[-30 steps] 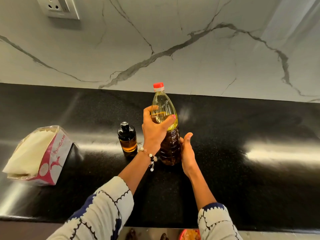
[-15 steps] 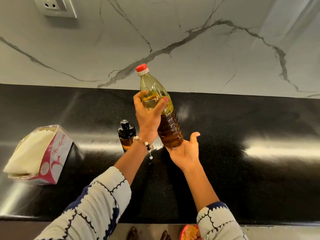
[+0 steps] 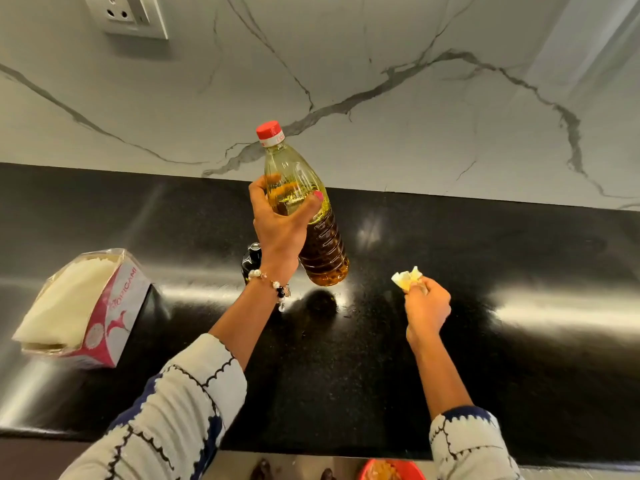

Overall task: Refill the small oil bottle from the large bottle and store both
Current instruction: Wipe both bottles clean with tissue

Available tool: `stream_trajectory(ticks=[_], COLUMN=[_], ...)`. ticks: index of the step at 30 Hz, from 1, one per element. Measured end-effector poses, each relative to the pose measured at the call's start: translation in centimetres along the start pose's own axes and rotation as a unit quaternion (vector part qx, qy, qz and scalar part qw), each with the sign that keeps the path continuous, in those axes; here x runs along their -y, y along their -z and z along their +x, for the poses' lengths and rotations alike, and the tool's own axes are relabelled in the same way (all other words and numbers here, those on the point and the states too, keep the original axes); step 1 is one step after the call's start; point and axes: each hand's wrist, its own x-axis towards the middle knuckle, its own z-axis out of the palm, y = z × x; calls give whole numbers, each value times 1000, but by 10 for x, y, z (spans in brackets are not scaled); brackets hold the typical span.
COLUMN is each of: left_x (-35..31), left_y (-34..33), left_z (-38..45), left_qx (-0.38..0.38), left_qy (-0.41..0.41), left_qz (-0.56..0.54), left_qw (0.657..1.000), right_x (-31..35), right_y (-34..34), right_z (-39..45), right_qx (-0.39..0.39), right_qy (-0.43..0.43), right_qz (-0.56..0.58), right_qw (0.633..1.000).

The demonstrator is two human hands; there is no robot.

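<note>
Gripping 1 large bottle (image 3: pixel 311 216) in left hand (image 3: pixel 277 226), right hand (image 3: pixel 427 306) pinching 1 tissue (image 3: pixel 407 279), 1 small bottle (image 3: pixel 252 259)

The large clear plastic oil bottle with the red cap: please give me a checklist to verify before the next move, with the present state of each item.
1. Red cap closed on the large clear plastic oil bottle: ok.
2. Left hand grips the bottle firmly around its upper body: ok.
3. Bottle lifted off the black glossy countertop: ok.
4. Right hand free: not ok, it pinches a crumpled yellowish tissue.
5. Small dark glass bottle refilled: cannot tell, mostly hidden.
</note>
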Motion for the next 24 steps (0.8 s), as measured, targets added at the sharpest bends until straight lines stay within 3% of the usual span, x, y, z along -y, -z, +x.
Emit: stream_trajectory(ticks=[1,3,6,9,11,13,16,20,24], left_x=[-2,-4,-5,-3,1,6,15,29,41], left_y=[1,3,6,8,6,2,-11,-42,-77], left_z=[1,4,4,2,1,-1,-9,-23,-38], left_qx=[0,1,2,12,19,27,49,92,155], left_qy=[-1,-6,-6,-5,0,12,25,37,35], left_qz=[0,3,6,21,35,47,58,68,89], left_qw=[1000,1000,1000,1000,999,998,997,993,983], right_x=[-3,-9,-26,-36,-35,-31,-22,-21,-34], right_y=[-4,-19,-36,-38,-33,-27,-9,18,44], right_z=[-3,-11,-22,-28,-26,-19,-7,7,14], right_qx=[1,75,185,181,130,68,37,48,40], right_qy=[67,174,271,368,397,342,157,24,-10], right_qz=[-96,-228,-305,-331,-306,-204,-17,136,172], right_qw=[993,955,894,850,855,915,987,989,984])
